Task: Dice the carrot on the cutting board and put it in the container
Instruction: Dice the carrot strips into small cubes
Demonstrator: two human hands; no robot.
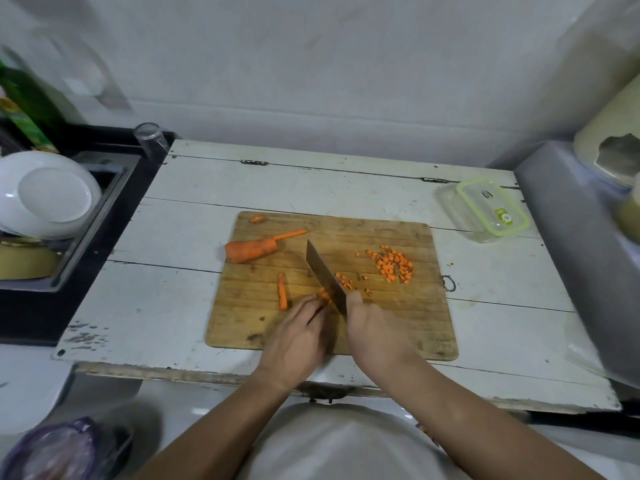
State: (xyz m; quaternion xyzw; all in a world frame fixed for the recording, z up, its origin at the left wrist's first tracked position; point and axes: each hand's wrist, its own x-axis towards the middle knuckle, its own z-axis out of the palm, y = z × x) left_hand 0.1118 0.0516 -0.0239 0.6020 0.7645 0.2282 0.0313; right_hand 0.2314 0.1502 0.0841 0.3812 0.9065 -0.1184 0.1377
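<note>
A wooden cutting board (pixel 391 327) lies on the white table. My right hand (pixel 375 327) grips the handle of a cleaver (pixel 323 271), its blade edge down on carrot strips (pixel 325 293). My left hand (pixel 299 332) holds those strips with curled fingertips just left of the blade. A pile of carrot dice (pixel 394 263) sits at the board's right. A large carrot piece (pixel 252 249) lies at the upper left, with one loose strip (pixel 282 291) and a small end slice (pixel 257 219). The clear container (pixel 485 213), its green-rimmed lid on, stands at the table's far right.
A sink with white bowls (pixel 48 194) sits left of the table, with a clear glass (pixel 149 138) at the corner. A grey appliance (pixel 581 244) borders the right edge. A plastic bag (pixel 62 448) lies at lower left.
</note>
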